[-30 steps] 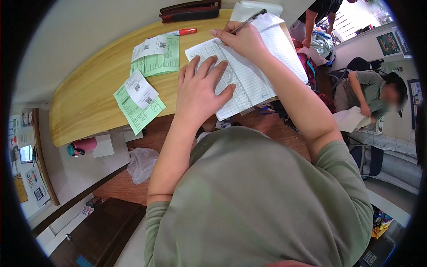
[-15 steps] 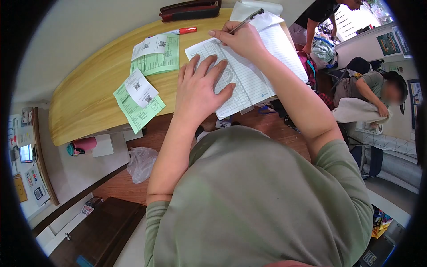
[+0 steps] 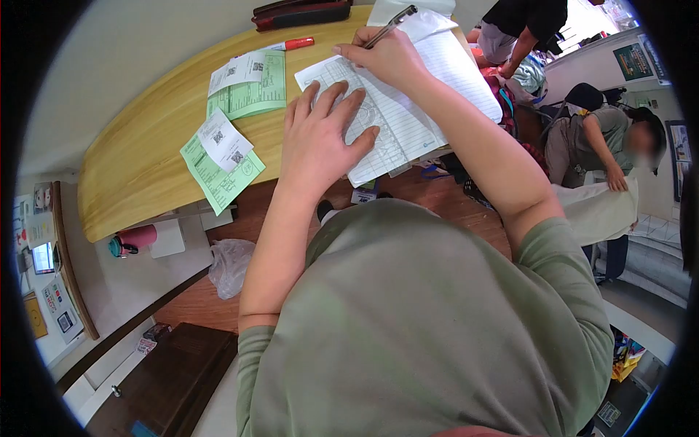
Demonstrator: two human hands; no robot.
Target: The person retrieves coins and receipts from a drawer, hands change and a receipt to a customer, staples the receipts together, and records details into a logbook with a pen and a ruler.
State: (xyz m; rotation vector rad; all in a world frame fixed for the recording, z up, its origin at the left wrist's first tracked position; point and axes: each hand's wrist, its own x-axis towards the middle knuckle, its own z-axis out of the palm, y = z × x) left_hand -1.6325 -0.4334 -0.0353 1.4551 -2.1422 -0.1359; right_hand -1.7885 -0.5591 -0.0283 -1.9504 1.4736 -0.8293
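An open lined notebook [image 3: 462, 84] lies at the right part of the wooden table. Across its left page rests a clear ruler [image 3: 375, 120] with cut-out shapes. My left hand [image 3: 320, 138] lies with fingers spread over the ruler and the page's left edge. Higher up, my right hand [image 3: 389, 58] grips a pen [image 3: 395, 23], its upper end slanting up to the right. The pen's tip is hidden by my fingers. Left of my left hand are two green forms [image 3: 211, 178] with white QR-code slips [image 3: 226, 138] on them.
A red-capped marker [image 3: 298, 44] and a dark case [image 3: 302, 14] lie at the table's [image 3: 131, 160] back. A plastic bag [image 3: 231, 266] sits on the floor. At right, one person holds a pale cloth [image 3: 601, 207]; another person [image 3: 520, 33] bends over bags.
My right hand has shifted slightly up and left with the pen, as the whole view moves a little. The person at right has lowered and spread the pale cloth.
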